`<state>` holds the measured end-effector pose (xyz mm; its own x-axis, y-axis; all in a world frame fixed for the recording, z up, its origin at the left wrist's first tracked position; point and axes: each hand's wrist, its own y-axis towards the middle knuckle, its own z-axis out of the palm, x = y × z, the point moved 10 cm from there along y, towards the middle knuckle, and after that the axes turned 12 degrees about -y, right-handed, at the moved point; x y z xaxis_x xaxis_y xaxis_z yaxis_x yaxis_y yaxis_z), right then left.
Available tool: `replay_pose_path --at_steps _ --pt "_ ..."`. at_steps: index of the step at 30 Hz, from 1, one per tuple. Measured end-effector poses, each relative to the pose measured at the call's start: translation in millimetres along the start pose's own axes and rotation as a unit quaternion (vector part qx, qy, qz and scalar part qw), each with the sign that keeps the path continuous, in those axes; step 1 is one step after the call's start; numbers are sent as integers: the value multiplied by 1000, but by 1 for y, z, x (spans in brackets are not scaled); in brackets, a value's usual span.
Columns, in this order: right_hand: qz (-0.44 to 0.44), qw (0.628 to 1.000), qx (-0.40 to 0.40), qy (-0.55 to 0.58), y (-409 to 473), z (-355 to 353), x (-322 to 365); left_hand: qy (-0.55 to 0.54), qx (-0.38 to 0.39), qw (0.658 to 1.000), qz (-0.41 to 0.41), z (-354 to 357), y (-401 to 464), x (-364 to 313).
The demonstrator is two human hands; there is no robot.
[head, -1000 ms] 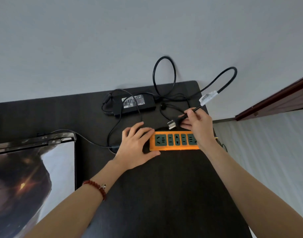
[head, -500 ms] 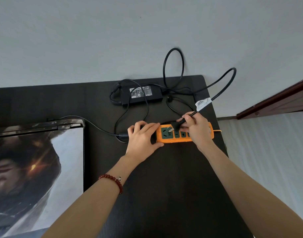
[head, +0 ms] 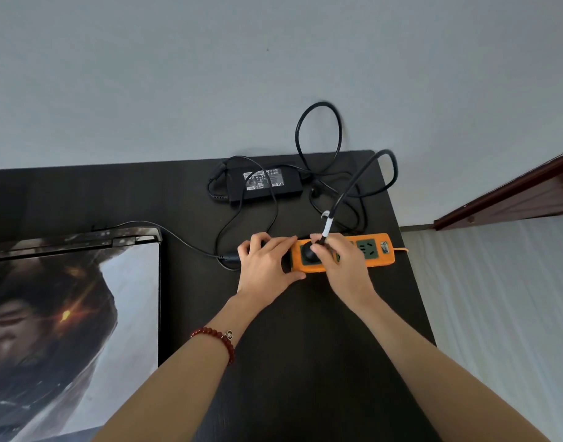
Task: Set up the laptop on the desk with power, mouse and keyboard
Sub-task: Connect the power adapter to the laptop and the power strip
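The orange power strip (head: 366, 252) lies close to the desk's (head: 305, 362) right edge, with bare dark desktop in front of it. The left hand (head: 267, 269) lies spread over its left end, while the right hand (head: 344, 266) pinches the black plug (head: 310, 254) at the leftmost socket (its cable (head: 353, 183) loops back over the adapter (head: 264, 185)).

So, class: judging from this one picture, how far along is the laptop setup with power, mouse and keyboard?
Done: the laptop sits on the desk, with a thin cable running toward the power adapter. In hand: the right hand presses the black plug into the orange power strip, which the left hand steadies. Left: no mouse or keyboard is in view.
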<state>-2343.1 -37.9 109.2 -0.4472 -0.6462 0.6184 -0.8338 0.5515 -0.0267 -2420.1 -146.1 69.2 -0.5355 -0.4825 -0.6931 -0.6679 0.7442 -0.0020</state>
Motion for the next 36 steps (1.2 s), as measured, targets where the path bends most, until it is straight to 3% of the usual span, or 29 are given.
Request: replay_pose_path --at_steps 8,15,23,36 --pt "-6 999 -36 -37 1 1 3 -17 -3 1000 -9 -2 0 4" --pt "-19 999 14 -47 3 8 0 -19 -10 1000 1 0 -1 7" --pt "-4 998 -40 -56 2 6 -3 -8 -14 1000 18 -1 0 4" --pt "-32 996 -62 -46 -3 11 -6 14 -19 1000 15 -2 1 3"
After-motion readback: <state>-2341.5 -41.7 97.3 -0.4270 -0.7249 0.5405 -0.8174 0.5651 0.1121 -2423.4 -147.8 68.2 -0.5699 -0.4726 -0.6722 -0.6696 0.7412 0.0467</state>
